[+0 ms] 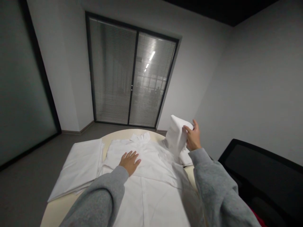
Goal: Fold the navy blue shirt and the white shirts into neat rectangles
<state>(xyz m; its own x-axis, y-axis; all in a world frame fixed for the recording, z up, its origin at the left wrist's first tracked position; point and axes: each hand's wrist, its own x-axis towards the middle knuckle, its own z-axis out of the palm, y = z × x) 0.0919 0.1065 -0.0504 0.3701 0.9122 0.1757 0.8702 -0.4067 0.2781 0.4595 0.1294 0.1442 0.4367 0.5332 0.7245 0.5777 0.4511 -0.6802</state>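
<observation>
A white shirt (pixel 156 195) lies spread over the table, its collar (pixel 140 137) toward the far edge. My left hand (pixel 129 162) rests flat on the shirt's upper part, fingers spread, holding nothing. Off to the right, my right hand (pixel 193 135) pinches the end of a white shirt sleeve (pixel 178 135) between thumb and fingers. That sleeve is lifted above the table and hangs down toward the shirt's right side. How the cloth joins under the raised part is hard to make out.
Folded white cloth (pixel 78 165) lies at the left of the round, pale table (pixel 59 208). More white cloth (pixel 186 156) shows beneath my right hand. A black mesh chair (pixel 262 176) stands close on the right. Glass doors with blinds (pixel 132 75) are beyond the table.
</observation>
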